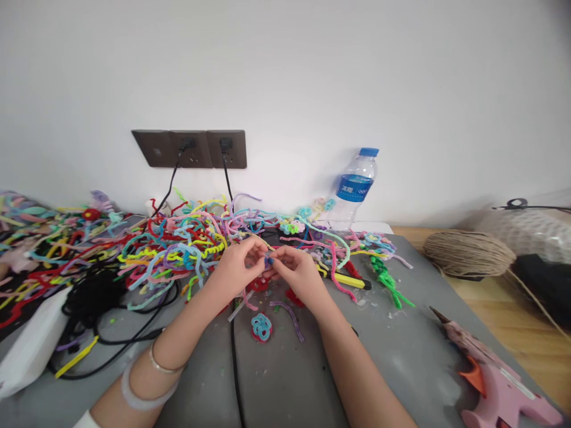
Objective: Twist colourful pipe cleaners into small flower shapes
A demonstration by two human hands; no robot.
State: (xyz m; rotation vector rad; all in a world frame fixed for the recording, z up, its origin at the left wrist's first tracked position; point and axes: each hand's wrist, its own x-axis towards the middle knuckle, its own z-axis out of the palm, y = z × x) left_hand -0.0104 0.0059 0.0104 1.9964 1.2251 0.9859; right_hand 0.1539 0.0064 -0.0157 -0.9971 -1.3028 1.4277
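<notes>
Over the middle of the grey mat, my left hand (247, 261) and my right hand (294, 268) meet with fingertips pinched together. Between them is a small purple piece of pipe cleaner (267, 260), mostly hidden by the fingers. Red pipe-cleaner shapes (259, 285) lie just under the hands. Nearer to me sits a light blue pipe-cleaner flower (261, 327) with a red edge beneath it. A loose purple pipe cleaner (289, 318) rests to its right. Beyond my right hand lies a yellow and black utility knife (350, 280).
Tangled pipe cleaners (178, 244) cover the left and back. A plastic bottle (354, 190) leans at the wall. A pink glue gun (495, 374) lies front right, near a twine ball (468, 252). A black cable (235, 362) crosses the grey mat (285, 386). A white box (33, 345) is left.
</notes>
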